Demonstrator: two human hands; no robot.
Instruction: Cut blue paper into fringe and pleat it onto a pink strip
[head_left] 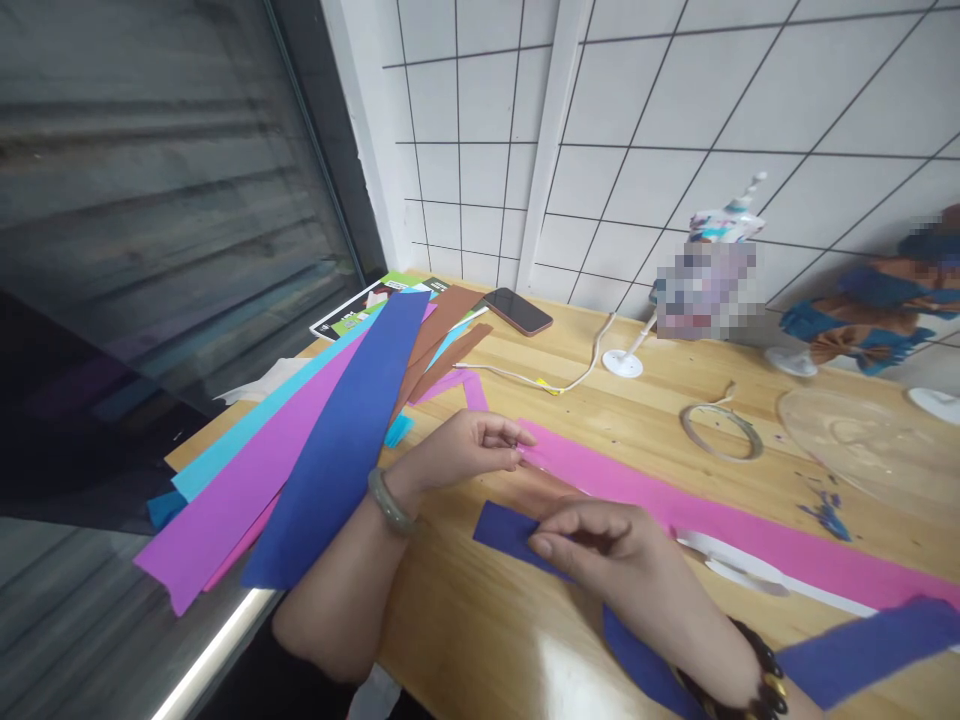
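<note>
My right hand (607,555) pinches a dark blue paper strip (499,528) near its end, thumb on top. The strip runs back under my wrist, and a blue length (874,650) shows again at the right. My left hand (484,445) is closed, thumb against curled fingers, at the left end of a long pink paper strip (630,470). A small shiny bit shows by its fingertips; what they hold, I cannot make out. A white strip (735,563) with a curled edge lies along the pink one.
Blue, purple and light-blue paper sheets (341,440) fan over the table's left edge. Behind are brown strips (435,345), a phone (519,311) and a white cable (570,385). To the right are a tape roll (721,432), blue scraps (829,515) and small dress forms on stands (622,363).
</note>
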